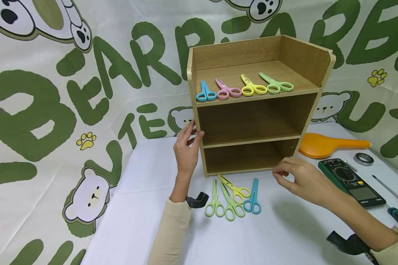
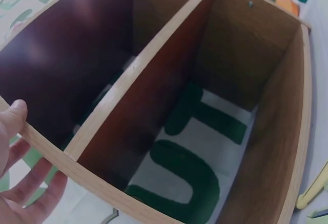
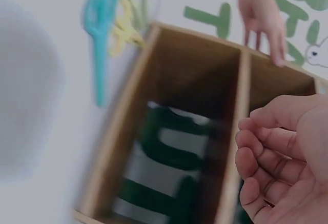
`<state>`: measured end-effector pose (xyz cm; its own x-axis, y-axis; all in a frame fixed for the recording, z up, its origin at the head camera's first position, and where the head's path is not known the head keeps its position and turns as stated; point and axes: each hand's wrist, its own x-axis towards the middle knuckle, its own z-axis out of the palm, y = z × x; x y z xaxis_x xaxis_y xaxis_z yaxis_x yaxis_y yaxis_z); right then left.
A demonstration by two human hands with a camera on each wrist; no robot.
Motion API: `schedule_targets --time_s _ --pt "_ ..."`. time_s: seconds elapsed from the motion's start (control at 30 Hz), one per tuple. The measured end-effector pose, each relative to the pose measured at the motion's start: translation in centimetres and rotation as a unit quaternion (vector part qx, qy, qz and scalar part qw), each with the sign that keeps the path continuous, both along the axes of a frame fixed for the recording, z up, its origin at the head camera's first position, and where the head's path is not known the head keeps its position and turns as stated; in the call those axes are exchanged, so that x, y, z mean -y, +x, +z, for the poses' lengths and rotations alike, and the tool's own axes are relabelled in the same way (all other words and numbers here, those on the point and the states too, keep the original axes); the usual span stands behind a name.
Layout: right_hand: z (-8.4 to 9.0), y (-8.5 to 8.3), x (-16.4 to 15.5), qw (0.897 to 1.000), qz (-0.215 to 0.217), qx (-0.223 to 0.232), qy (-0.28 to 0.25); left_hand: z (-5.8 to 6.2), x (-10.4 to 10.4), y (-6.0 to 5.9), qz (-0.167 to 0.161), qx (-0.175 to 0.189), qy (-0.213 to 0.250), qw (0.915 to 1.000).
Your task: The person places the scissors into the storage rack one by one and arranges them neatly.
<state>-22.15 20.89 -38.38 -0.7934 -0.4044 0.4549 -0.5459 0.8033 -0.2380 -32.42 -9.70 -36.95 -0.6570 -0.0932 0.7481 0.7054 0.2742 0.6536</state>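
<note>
A three-level wooden shelf unit [image 1: 248, 141] stands on the white table. Blue [image 1: 205, 94], pink [image 1: 227, 90], yellow [image 1: 252, 87] and green scissors [image 1: 278, 85] lie in a row on its top level. Several more scissors lie on the table before it, among them a blue pair [image 1: 253, 200] and a yellow pair [image 1: 235, 187]. My left hand [image 1: 187, 147] rests with straight fingers against the unit's left side panel, thumb at its front edge [image 2: 13, 114]. My right hand [image 1: 298, 178] hovers by the lower right corner, fingers loosely curled [image 3: 266, 147] and holding nothing.
Right of the shelf lie an orange paddle-shaped object [image 1: 325, 145], a green multimeter [image 1: 351, 182], a metal ring [image 1: 363, 159] and two screwdrivers [image 1: 396, 206]. A bear-print cloth [image 1: 53, 110] hangs behind. The two lower shelf levels [image 2: 169, 131] hold nothing.
</note>
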Motion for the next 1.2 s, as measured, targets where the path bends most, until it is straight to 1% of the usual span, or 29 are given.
schedule_targets --time_s 0.1,0.2,0.37,0.47,0.53,0.67,0.77,1.0,1.1,1.2 --pt "-2.5 0.1 0.6 0.999 -0.004 0.036 -0.009 0.0 0.0 0.0 -0.001 -0.002 0.001 1.0000" --pt "-4.5 0.1 1.1 0.998 0.002 0.056 -0.014 0.1 0.0 -0.1 0.000 -0.006 0.001 1.0000" --pt "-7.3 0.1 1.8 0.997 0.016 0.074 -0.019 0.3 -0.1 -0.1 0.001 -0.008 0.000 1.0000" --pt "-8.4 0.0 2.1 0.996 0.017 0.090 -0.022 0.3 -0.1 -0.1 0.002 -0.006 -0.001 1.0000" --pt "-8.9 0.0 2.4 0.994 0.012 0.105 -0.025 0.3 -0.1 -0.2 0.001 -0.007 0.000 1.0000" --pt "-9.5 -0.1 2.9 0.988 -0.012 0.147 -0.034 0.2 -0.2 -0.2 -0.001 -0.007 0.001 1.0000" --pt "-9.7 -0.3 3.3 0.985 -0.026 0.165 -0.044 0.2 -0.1 -0.2 0.001 -0.007 0.001 1.0000" --pt "-9.9 -0.3 3.8 0.981 -0.036 0.180 -0.069 0.2 -0.1 -0.2 0.000 -0.003 0.001 1.0000" --pt "-10.1 -0.2 3.7 0.981 -0.042 0.175 -0.070 0.1 -0.1 -0.2 -0.002 -0.002 0.000 1.0000" --pt "-10.2 0.0 3.5 0.983 -0.038 0.167 -0.059 0.1 0.0 -0.2 -0.002 -0.002 0.001 1.0000"
